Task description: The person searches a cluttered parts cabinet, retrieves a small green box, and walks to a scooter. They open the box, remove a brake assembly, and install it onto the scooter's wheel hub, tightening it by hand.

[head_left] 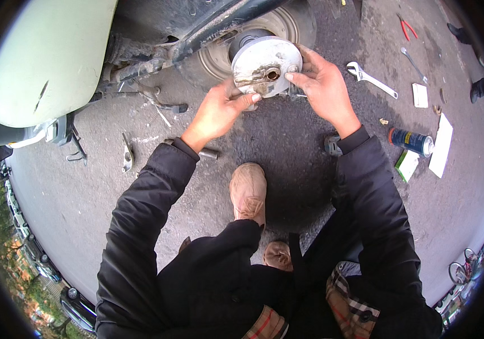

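A round silver-grey brake plate (267, 62), scuffed and stained dark, has a hole low on its face. My left hand (219, 108) grips its lower left edge, thumb on the face and the other fingers behind. On the right edge my right hand (325, 85) is closed the same way, its thumb near the hole. The plate is held up in front of a dirty wheel (211, 62) and covers part of the hub. What lies behind the plate is hidden.
A scooter's pale body panel (50, 56) and frame fill the upper left. Right on the asphalt lie an adjustable wrench (373, 80), red-handled pliers (407, 28), a spanner (413, 64), a spray can (410, 141) and a green-white box (407, 165). Locking pliers (127, 152) lie left.
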A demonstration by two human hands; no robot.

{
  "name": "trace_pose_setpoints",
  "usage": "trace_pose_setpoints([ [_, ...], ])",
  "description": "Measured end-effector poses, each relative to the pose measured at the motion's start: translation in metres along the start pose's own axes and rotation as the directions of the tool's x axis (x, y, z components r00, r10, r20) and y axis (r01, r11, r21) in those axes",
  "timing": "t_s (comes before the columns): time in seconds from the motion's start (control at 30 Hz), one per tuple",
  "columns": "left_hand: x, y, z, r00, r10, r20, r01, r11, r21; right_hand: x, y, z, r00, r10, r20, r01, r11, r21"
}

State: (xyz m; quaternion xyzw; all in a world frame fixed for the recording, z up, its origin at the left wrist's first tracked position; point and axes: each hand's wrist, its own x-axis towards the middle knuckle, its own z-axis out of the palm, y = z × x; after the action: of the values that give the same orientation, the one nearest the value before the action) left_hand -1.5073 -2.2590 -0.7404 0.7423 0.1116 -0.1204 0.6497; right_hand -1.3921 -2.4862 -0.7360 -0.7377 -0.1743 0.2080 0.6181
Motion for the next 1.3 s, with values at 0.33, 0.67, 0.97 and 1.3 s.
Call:
trace_pose_setpoints([
  [0.33, 0.003, -0.003, 0.0, 0.998, -0.02, 0.057, 0.024, 0.998, -0.062, 0.006, 0.0, -0.001, 1.0, -0.017, 0.007, 0.017, 1.0, -0.021],
  [0.67, 0.013, -0.011, -0.005, 0.99, -0.021, -0.137, 0.031, 0.997, 0.073, 0.017, 0.01, 0.005, 0.986, -0.158, -0.058, 0.139, 0.958, -0.251],
  [0.97, 0.023, -0.022, -0.004, 0.964, -0.062, -0.257, 0.054, 0.998, -0.038, 0.028, 0.007, 0.011, 0.99, -0.08, -0.119, 0.047, 0.966, -0.255],
  [1.3, 0.03, -0.031, 0.011, 0.963, -0.148, -0.224, 0.087, 0.961, -0.263, 0.044, 0.01, 0.002, 0.981, -0.173, -0.089, 0.121, 0.902, -0.415],
])
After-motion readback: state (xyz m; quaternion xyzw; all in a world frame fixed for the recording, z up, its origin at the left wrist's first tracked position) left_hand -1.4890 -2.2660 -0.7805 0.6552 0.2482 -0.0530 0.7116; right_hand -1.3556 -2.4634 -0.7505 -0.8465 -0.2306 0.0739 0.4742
